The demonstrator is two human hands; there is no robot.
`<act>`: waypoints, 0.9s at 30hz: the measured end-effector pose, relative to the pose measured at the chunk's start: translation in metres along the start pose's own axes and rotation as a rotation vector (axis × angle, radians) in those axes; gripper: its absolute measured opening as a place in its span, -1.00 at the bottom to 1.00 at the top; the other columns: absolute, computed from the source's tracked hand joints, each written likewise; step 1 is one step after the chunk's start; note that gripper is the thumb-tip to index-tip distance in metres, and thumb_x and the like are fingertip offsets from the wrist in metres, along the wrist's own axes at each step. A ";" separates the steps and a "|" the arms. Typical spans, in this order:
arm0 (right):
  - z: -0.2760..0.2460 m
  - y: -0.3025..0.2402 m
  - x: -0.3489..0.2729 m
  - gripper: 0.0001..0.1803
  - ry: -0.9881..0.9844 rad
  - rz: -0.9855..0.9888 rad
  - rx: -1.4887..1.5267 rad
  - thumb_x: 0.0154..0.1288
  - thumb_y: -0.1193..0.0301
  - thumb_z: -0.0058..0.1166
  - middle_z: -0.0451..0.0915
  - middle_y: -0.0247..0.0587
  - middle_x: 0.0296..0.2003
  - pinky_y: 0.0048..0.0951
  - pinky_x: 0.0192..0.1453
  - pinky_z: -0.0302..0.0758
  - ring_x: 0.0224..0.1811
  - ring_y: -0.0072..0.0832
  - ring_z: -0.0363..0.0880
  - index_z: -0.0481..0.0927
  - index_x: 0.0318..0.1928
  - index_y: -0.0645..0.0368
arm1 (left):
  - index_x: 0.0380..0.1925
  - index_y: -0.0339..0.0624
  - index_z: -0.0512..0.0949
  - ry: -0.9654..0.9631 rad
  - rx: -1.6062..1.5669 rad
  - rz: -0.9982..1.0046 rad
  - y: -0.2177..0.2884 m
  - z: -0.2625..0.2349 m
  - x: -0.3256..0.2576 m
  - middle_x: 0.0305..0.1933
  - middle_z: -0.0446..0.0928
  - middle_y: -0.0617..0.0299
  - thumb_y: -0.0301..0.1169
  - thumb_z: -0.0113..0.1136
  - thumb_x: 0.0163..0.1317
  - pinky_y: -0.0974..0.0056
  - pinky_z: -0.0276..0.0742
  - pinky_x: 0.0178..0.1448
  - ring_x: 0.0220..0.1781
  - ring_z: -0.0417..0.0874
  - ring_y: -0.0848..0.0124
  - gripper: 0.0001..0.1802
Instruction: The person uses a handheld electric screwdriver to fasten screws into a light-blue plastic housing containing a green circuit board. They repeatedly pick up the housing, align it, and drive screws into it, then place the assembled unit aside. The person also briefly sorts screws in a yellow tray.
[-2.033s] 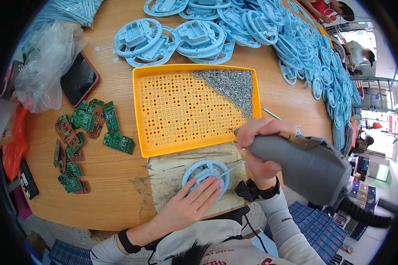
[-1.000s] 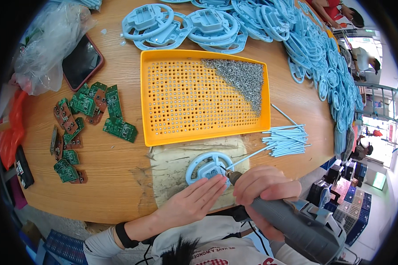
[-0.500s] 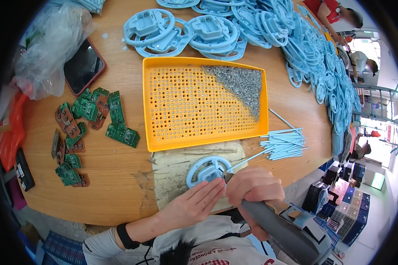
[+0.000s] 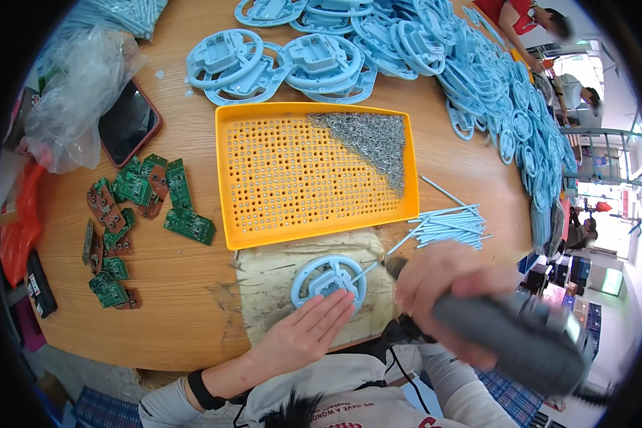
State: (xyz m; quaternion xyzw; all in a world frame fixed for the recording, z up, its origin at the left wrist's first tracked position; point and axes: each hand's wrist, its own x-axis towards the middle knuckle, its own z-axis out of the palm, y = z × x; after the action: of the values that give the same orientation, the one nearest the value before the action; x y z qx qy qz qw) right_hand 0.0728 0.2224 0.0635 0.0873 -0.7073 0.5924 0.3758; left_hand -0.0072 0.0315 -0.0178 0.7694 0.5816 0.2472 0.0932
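Observation:
A light-blue plastic steering-wheel-shaped part (image 4: 304,284) lies on a stained pale pad (image 4: 264,267). My left hand (image 4: 308,329) rests on its lower right side, fingers stretched out flat and close together, hiding some of it. To the right, my right hand (image 4: 442,292) is wrapped round a dark grey power screwdriver (image 4: 510,342). Hand and tool are blurred by motion. The tool's tip (image 4: 392,265) points left and is apart from the part. A thin light-blue stick (image 4: 364,272) reaches the part's right side.
Beyond the pad stands a yellow perforated tray (image 4: 225,178) with screws (image 4: 378,139) heaped at its far right. Light-blue sticks (image 4: 449,227) lie right of it. Circuit boards (image 4: 190,225), a phone (image 4: 130,121) and a plastic bag (image 4: 78,100) are left. Blue parts (image 4: 321,60) pile up behind.
My right hand has drawn the screwdriver rightward, off the blue part. My left hand stays flat on that part. The whole view has shifted slightly.

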 end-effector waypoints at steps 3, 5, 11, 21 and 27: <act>-0.007 0.023 -0.005 -0.20 0.283 0.030 -0.103 0.14 -0.34 -0.06 0.38 -0.26 -0.67 -0.49 -0.67 0.38 -0.73 -0.46 0.37 0.21 -0.12 0.21 | 0.07 -0.25 0.51 0.001 -0.002 -0.007 -0.001 0.002 -0.001 0.23 0.45 0.13 -0.44 -0.01 0.17 0.21 0.30 0.35 0.30 0.43 0.33 -0.57; -0.015 0.032 -0.005 -0.20 0.308 0.079 -0.077 0.11 -0.33 -0.01 0.38 -0.24 -0.63 -0.47 -0.58 0.38 -0.67 -0.45 0.37 0.20 -0.11 0.18 | 0.07 -0.25 0.51 0.007 -0.010 -0.014 0.000 0.002 0.000 0.22 0.46 0.13 -0.44 -0.01 0.17 0.21 0.31 0.35 0.30 0.44 0.34 -0.57; -0.018 0.038 -0.005 -0.16 0.292 0.216 -0.091 -0.03 -0.33 0.14 0.40 -0.25 -0.54 -0.45 -0.40 0.43 -0.53 -0.46 0.43 0.18 -0.09 0.12 | 0.13 -0.32 0.45 -0.040 0.005 -0.005 0.000 0.004 -0.004 0.31 0.37 0.11 -0.40 -0.06 0.19 0.21 0.17 0.44 0.40 0.31 0.32 -0.52; -0.018 0.048 -0.012 -0.19 0.238 0.219 -0.165 -0.01 -0.30 0.14 0.45 -0.22 -0.50 -0.50 -0.39 0.45 -0.49 -0.48 0.46 0.21 -0.12 0.13 | 0.10 -0.29 0.49 -0.011 -0.010 -0.029 0.002 0.002 -0.003 0.27 0.41 0.13 -0.42 -0.04 0.18 0.22 0.23 0.39 0.35 0.37 0.33 -0.55; -0.015 0.043 -0.005 -0.19 0.336 0.219 -0.236 0.06 -0.33 0.04 0.40 -0.23 -0.59 -0.49 -0.55 0.42 -0.64 -0.46 0.40 0.22 -0.12 0.19 | 0.05 -0.21 0.54 0.025 -0.006 -0.032 0.003 0.002 0.001 0.20 0.48 0.15 -0.45 0.02 0.16 0.22 0.34 0.31 0.26 0.48 0.34 -0.58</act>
State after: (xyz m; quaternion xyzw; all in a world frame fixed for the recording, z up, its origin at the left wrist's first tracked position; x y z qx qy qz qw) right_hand 0.0579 0.2463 0.0277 -0.1344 -0.7044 0.5490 0.4293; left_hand -0.0037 0.0318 -0.0177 0.7565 0.5942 0.2570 0.0924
